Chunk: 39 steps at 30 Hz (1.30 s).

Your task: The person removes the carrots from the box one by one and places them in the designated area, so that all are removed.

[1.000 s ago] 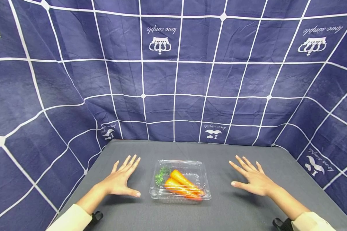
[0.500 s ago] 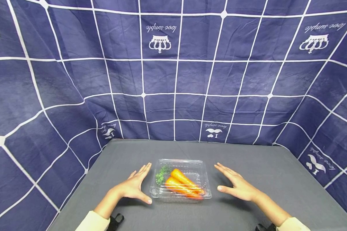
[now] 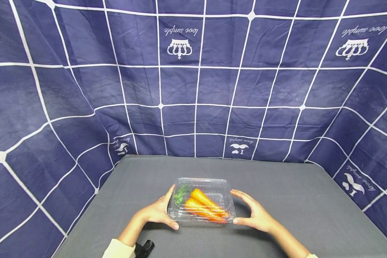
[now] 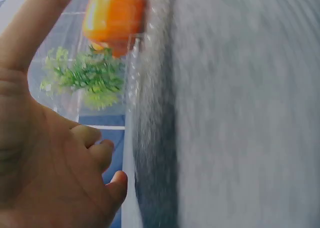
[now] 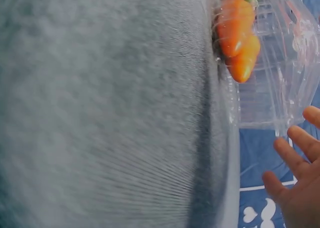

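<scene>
A clear plastic clamshell box [image 3: 217, 186] sits closed on the grey table. Inside it lie orange carrots [image 3: 202, 204] and a sprig of green leaves [image 3: 180, 195]. At the box's left side is my left hand [image 3: 156, 214], thumb by the front corner and fingers along the side; contact cannot be told. My right hand [image 3: 256, 216] stands at the right side, thumb near the front right corner, fingers spread. In the right wrist view a small gap shows between the right fingers [image 5: 295, 155] and the box. Green leaves [image 4: 85, 73] show close to the left hand in the left wrist view.
The grey table [image 3: 261, 179] extends around the box. A blue cloth [image 3: 213, 86] with white grid lines hangs behind the table and along both sides. A black strap piece [image 3: 144, 248] is at the left wrist.
Both hands have moved inward from either side, the left to the right and the right to the left, up to the box. The box has stayed in place.
</scene>
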{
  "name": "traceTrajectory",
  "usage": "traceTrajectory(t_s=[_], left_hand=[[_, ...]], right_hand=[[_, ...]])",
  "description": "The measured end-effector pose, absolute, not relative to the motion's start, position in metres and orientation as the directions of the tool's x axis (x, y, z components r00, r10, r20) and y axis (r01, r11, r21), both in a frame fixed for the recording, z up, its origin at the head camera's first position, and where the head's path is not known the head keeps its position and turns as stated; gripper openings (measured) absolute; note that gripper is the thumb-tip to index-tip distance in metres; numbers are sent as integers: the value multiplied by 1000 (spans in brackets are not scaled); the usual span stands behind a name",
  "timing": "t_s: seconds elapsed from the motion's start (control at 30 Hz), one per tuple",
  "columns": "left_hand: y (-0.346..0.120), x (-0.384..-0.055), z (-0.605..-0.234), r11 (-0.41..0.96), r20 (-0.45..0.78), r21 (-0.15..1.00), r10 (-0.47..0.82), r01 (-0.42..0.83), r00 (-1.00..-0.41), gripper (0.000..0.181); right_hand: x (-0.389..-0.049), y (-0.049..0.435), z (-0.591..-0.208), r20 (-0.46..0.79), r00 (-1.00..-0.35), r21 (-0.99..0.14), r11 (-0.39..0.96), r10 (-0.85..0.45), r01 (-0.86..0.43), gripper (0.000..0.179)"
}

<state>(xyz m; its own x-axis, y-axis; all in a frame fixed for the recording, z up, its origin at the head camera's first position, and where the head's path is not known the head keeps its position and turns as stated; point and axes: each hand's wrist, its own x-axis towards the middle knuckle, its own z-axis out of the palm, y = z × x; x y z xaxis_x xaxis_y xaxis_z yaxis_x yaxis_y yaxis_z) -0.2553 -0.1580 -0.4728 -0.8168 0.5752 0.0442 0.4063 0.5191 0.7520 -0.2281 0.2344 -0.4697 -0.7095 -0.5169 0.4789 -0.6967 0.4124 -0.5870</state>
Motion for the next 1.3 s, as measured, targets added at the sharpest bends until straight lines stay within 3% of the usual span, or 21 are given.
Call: traceTrajectory(t_s=[0.27,0.83,1.3], left_hand=[[-149,-259,-484,397,145,792,616,464,-774,143],[-143,-257,-494,380,211,800,548,465,-810,141],[-142,-257,-496,297,229,846,547,442,-805,139]], right_hand=[[-226,233,-472,499,-700,-606,372,-511,-703,78],[-228,232,-471,482,-733,-601,427,-480,-675,79],[-238,233,-455,532,-687,-553,411,-496,-725,62]])
